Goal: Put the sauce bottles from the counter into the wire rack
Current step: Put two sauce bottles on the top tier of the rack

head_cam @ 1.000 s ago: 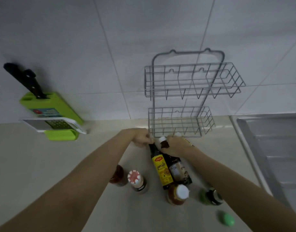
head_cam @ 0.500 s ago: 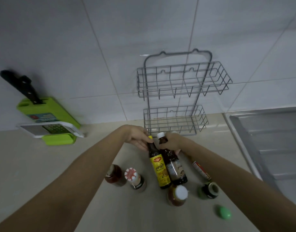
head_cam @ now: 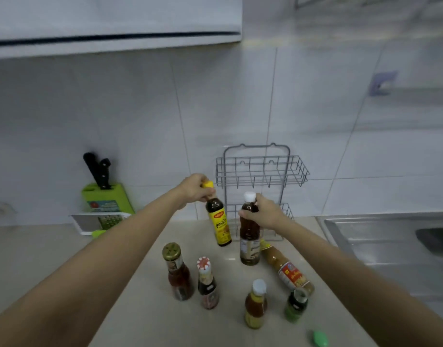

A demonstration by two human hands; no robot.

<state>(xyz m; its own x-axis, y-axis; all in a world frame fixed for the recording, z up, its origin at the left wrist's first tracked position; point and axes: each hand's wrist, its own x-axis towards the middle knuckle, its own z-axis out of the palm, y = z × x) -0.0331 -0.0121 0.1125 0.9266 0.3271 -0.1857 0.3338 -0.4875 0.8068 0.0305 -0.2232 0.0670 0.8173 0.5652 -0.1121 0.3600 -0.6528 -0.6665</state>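
Head view: your left hand [head_cam: 194,187] has its grip clamped on the neck of the yellow-cap bottle [head_cam: 219,221], held tilted off the table [head_cam: 130,296]. Your right hand [head_cam: 265,212] is clamped on the neck of the white-cap bottle [head_cam: 250,236], upright, just in front of the wire rack [head_cam: 261,171] on the wall. Both rack baskets look bare. Four bottles stand on the table nearer you; one orange bottle [head_cam: 288,269] lies on its side
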